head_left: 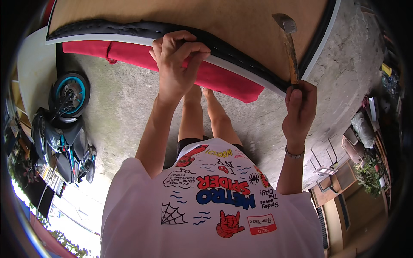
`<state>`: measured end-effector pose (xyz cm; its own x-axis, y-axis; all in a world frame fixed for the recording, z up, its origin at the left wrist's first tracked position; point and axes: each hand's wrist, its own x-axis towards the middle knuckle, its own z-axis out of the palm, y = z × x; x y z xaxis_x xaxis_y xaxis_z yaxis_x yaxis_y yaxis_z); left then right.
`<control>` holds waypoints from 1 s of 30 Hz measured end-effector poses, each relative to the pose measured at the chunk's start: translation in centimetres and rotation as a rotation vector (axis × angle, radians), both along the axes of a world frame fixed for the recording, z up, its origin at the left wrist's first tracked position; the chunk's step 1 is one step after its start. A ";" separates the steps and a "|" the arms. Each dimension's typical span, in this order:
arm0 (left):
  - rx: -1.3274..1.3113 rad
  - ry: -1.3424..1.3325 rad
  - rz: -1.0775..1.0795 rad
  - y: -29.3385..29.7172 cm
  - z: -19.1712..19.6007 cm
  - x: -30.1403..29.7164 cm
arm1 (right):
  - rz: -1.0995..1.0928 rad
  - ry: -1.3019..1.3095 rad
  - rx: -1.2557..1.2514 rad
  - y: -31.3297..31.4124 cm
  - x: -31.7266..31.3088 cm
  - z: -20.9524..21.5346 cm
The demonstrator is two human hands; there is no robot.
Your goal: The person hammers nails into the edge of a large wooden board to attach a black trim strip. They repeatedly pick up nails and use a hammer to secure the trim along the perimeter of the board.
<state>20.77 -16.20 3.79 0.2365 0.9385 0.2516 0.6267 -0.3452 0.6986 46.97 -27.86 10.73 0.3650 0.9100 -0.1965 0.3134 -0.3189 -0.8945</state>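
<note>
A wide brown board (pixel 223 21) lies in front of me, its near edge curved. Along that edge runs a folded strip of black fabric (pixel 107 29) with small fastener marks. A white band and a red cloth (pixel 142 57) show just beneath it. My left hand (pixel 178 60) rests on the black strip, fingers curled and thumb against the forefinger; whatever lies between them is too small or hidden to make out. Near the board's right corner, my right hand (pixel 300 112) is closed round the handle of a hammer (pixel 291 51), its metal head raised above the board.
A black motorcycle (pixel 64 137) with a blue-rimmed wheel stands at the left on the grey concrete floor (pixel 124 107). To the right are a potted plant (pixel 371 172), a grey plastic bag (pixel 363 129) and assorted clutter along the wall. My legs are below the board.
</note>
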 end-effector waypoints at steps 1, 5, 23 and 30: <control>0.008 0.010 0.005 0.0 0.0 0.1 | 0.009 0.003 0.001 0.0 -0.1 0.1; 0.042 0.047 0.012 -0.1 -0.3 0.0 | 0.032 0.021 0.006 -0.1 -0.4 0.4; 0.001 -0.055 0.133 -1.1 -0.3 0.8 | 0.301 -0.183 -0.209 -1.9 -3.3 2.4; 0.025 -0.128 0.197 -1.6 -1.1 1.5 | 0.307 -0.346 -0.134 -0.9 -4.3 3.2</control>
